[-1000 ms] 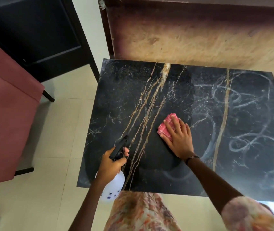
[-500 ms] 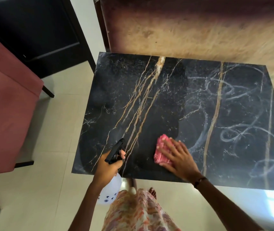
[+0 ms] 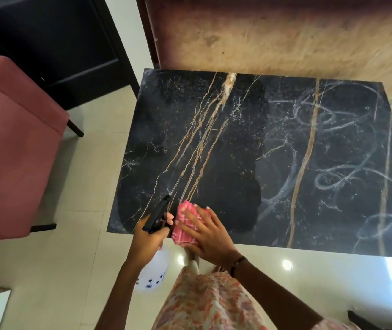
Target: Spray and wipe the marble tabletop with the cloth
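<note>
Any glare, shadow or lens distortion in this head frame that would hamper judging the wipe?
Head view: wide-angle bending bows the black gold-veined marble tabletop edges; a dark shadow covers its middle, pale swirled streaks show at right; bright glare spots sit on the glossy floor tiles; the right hand on the pink checked cloth stays reasonably sharp.

Single head cam, wide-angle, looks steeply down at tabletop (image 3: 285, 151) from its near edge.
</note>
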A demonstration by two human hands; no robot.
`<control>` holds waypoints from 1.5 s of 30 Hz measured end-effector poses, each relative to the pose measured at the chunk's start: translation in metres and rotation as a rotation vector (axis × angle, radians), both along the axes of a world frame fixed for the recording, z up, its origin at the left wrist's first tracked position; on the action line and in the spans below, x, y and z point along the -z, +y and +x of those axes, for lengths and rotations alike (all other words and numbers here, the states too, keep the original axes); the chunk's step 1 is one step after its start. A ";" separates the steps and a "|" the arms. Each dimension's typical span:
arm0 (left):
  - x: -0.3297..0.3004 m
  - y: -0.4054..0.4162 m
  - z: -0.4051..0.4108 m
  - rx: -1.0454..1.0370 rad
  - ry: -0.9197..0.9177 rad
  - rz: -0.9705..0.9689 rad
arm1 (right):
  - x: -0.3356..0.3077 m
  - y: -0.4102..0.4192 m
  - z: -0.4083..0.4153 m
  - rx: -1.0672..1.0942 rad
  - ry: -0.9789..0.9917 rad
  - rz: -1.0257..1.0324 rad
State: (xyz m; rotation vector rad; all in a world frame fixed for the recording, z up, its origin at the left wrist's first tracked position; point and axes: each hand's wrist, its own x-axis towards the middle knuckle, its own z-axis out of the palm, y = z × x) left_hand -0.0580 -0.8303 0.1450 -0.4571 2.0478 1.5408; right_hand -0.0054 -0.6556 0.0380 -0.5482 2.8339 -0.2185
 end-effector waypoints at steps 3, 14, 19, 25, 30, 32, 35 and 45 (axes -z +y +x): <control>0.002 -0.001 0.006 -0.049 -0.041 -0.012 | 0.002 0.054 0.024 0.041 0.047 0.044; 0.001 0.014 0.017 0.019 -0.021 0.014 | 0.001 0.029 -0.028 0.231 0.015 0.053; 0.001 0.032 0.018 0.095 0.011 0.026 | 0.006 0.066 0.034 0.039 0.051 0.021; -0.006 0.060 0.028 0.112 0.012 0.027 | -0.002 0.197 0.058 0.334 0.049 0.127; -0.003 0.079 0.036 0.123 0.009 0.018 | -0.004 0.180 0.009 0.529 0.053 0.100; -0.003 0.088 0.040 0.144 0.018 0.017 | 0.001 0.156 0.009 0.443 0.060 0.080; -0.005 0.101 0.042 0.173 0.041 0.009 | 0.005 0.139 0.044 0.211 0.064 0.060; -0.011 0.142 0.042 0.215 0.023 0.042 | -0.006 0.264 0.093 0.596 0.020 0.122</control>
